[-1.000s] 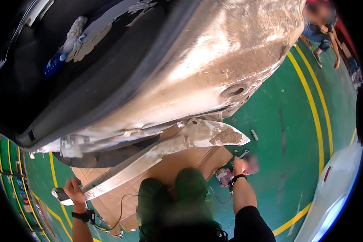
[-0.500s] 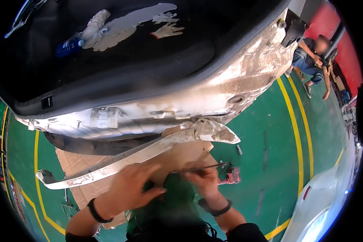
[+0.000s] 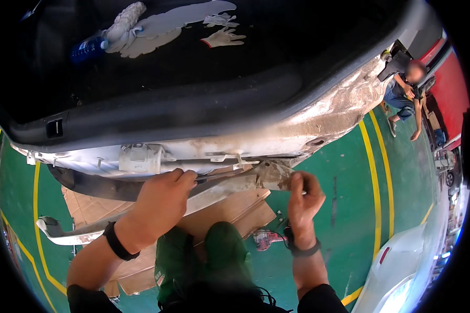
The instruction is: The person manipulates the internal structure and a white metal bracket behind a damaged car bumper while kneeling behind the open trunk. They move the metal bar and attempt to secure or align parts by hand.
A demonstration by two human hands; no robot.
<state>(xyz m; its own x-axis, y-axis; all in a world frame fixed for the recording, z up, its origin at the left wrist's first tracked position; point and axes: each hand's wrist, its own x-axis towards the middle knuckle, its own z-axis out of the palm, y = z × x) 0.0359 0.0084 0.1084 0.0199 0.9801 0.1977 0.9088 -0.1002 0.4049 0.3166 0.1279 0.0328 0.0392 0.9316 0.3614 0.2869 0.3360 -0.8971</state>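
A long, curved, dirty white bumper panel [image 3: 219, 192] lies aslant below the back of a vehicle [image 3: 245, 138]. My right hand [image 3: 304, 201] pinches the right tip of this panel between thumb and fingers. Above the panel's middle, my left hand [image 3: 159, 208] is closed, its knuckles close to the vehicle's lower edge. A thin dark sliver shows beside its fingertips; what those fingers hold is hidden.
Flattened cardboard [image 3: 235, 211] covers the green floor under my knees. A red power tool [image 3: 268, 238] lies right of them. Gloves [image 3: 223, 37] and a blue bottle [image 3: 89, 49] rest inside the vehicle. A person [image 3: 404, 96] crouches at far right; a pale car [image 3: 402, 266] stands near right.
My right hand has moved right and up to the panel's tip; the slender dark tool it held is no longer plain to see. My left hand has moved up and closed.
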